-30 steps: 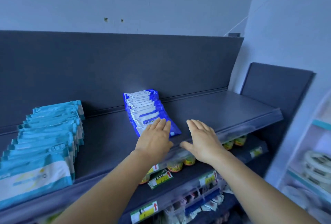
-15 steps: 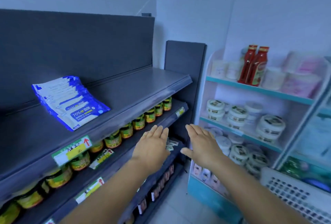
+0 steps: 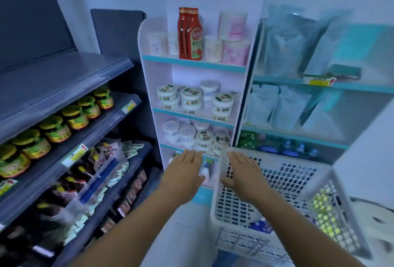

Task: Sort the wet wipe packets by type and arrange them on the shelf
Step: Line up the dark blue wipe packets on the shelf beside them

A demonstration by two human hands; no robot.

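Note:
A white perforated basket (image 3: 281, 243) stands at the lower right. A blue wet wipe packet (image 3: 261, 225) lies at its bottom, partly hidden by my right arm. My right hand (image 3: 245, 174) hovers flat, fingers straight, over the basket's left rim and holds nothing. Just left of the basket, my left hand (image 3: 184, 173) is held out the same way, empty. The bare end of the dark grey top shelf (image 3: 64, 79) shows at the left; the stacked packets on it are out of view.
Jars with green labels (image 3: 55, 128) line the second grey shelf, and sachets (image 3: 106, 173) fill the one below. A white and teal rack (image 3: 191, 64) ahead holds red sauce bottles, tubs and round tins. Pouches (image 3: 283, 106) fill the rack on the right.
The view has swung right, from the grey shelf with its blue packets to the basket. Both hands stayed flat and empty, and the right one now hangs over the basket.

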